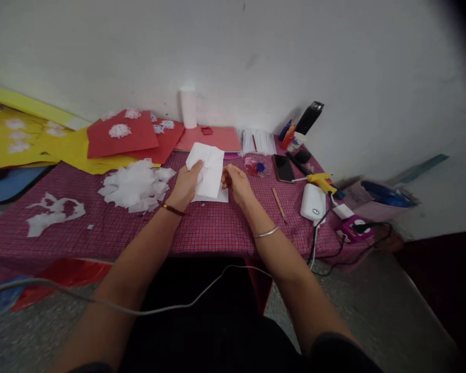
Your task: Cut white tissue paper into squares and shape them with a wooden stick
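Note:
A folded sheet of white tissue paper [212, 161] is held up over the checked tablecloth, its lower layer showing beneath. My left hand [188, 182] grips its left edge, thumb on top. At the right edge of the paper is my right hand [236, 182], its fingers curled; whether they pinch the paper I cannot make out. A pile of cut white paper pieces [137, 184] lies left of my left hand. Beyond my right hand sits a clear dish [258, 166] with pink and blue bits, and a pencil [278, 203] lies to the right.
Red sheets [120, 142] with white paper flowers lie at the back left, near paper scraps [56, 212]. A white roll [188, 109] stands by the wall. On the right are a phone [284, 168], a yellow glue gun [320, 181], a white box [312, 201] and trailing cables.

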{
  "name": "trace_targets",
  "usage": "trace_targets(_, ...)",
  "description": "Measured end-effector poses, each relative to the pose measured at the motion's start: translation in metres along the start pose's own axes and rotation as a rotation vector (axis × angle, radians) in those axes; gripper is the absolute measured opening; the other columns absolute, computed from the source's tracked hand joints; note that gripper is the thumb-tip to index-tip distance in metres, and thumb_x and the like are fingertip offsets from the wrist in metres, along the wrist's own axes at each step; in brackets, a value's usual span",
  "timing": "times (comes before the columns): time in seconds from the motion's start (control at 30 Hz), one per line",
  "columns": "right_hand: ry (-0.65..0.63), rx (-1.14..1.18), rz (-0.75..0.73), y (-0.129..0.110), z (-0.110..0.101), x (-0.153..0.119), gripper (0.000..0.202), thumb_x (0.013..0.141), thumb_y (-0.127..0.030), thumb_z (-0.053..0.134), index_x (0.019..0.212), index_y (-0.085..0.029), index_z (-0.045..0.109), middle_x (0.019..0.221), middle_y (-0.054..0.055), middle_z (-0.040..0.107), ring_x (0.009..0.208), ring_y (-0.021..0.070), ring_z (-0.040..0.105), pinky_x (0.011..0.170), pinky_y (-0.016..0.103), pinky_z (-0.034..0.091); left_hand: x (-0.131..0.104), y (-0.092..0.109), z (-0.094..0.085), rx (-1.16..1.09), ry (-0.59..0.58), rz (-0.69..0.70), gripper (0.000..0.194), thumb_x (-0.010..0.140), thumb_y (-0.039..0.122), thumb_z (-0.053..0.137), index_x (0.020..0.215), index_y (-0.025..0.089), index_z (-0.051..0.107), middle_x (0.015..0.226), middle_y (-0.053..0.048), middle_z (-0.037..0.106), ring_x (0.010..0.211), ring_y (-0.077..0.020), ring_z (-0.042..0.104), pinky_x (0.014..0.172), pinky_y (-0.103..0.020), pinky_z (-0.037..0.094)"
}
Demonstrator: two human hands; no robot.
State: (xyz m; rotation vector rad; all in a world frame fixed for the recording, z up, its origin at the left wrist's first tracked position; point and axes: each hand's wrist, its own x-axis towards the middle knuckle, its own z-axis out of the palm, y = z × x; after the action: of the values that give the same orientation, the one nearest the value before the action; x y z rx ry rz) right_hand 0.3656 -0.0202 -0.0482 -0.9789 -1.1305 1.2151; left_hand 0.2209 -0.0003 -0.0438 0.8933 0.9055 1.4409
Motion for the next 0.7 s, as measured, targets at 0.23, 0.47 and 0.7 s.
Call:
trace_targets(0.23,-0.001,-0.135,-0.023,0.004,0.003,0.001,0.032,0.078,-0.044,0.066,0.067,-0.021,0.048,0.054,-0.007,0.047,0.048,0.0082,0.044,0.049,0.021,0.035,-0.010,0.002,0.006,-0.004,-0.079,-0.041,0.033,0.069,0.031,0.077,0.096,0.014,0.069,0.085,-0.009,0.074,0.073,-0.0201,0.069,0.064,-0.031,0.057)
trace_targets(0.47,0.027,-0.112,-0.059,0.007,0.002,0.002,0.033,0.083,-0.047,0.059,0.066,-0.021,0.047,0.052,-0.006,0.046,0.047,0.0086,0.044,0.048,0.022,0.036,-0.012,0.000,0.005,-0.038,-0.166,-0.111,0.041,0.061,0.019,0.080,0.100,0.012,0.069,0.097,-0.011,0.075,0.075,-0.0209,0.070,0.069,-0.034,0.059)
trace_targets(0.7,-0.019,-0.081,-0.050,0.003,0.002,0.001,0.037,0.072,-0.054,0.067,0.071,-0.020,0.051,0.056,-0.007,0.051,0.048,0.0084,0.045,0.048,0.021,0.038,-0.007,-0.002,0.004,0.051,-0.005,-0.118,0.030,0.076,0.035,0.073,0.097,0.014,0.069,0.091,-0.013,0.075,0.075,-0.0241,0.071,0.063,-0.034,0.059)
